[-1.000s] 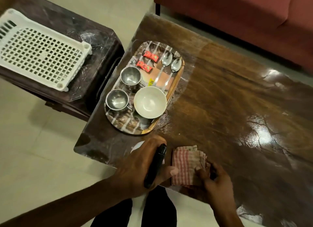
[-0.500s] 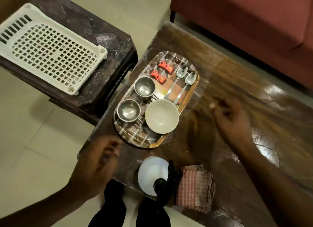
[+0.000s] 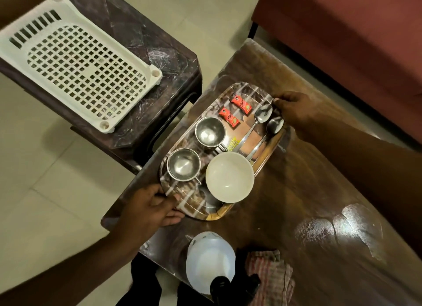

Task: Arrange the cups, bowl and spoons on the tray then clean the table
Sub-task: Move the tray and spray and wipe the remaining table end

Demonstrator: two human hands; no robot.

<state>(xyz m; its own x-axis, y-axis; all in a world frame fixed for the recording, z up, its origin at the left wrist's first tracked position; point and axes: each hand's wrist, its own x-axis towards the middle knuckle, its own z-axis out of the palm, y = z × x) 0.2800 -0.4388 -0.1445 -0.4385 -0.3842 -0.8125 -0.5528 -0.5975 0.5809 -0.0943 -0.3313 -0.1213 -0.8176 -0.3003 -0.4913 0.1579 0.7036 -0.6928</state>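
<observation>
Glossy wood table (image 3: 296, 180), oval tray (image 3: 201, 205), round steel cups (image 3: 210, 131) (image 3: 184, 164), smooth white bowl (image 3: 229, 176)

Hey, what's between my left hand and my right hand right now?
In the head view, the tray spans between the left hand and right hand, carrying two steel cups, a white bowl, two spoons and two red sachets.

We read this as a home living room. A maroon sofa (image 3: 342, 31) sits just past a low, glossy wooden worktop (image 3: 308, 180), coffee-table style. The floor (image 3: 45, 168) is pale tile. Beside the worktop is a dark plastic stool (image 3: 164, 61) with a white perforated plastic rack (image 3: 75, 61) on it. Household tableware is out: a printed serving tray (image 3: 191, 203) and a white bowl (image 3: 229, 176). A checked cloth (image 3: 271, 276) and a spray bottle (image 3: 210, 262) sit at the near edge.
</observation>
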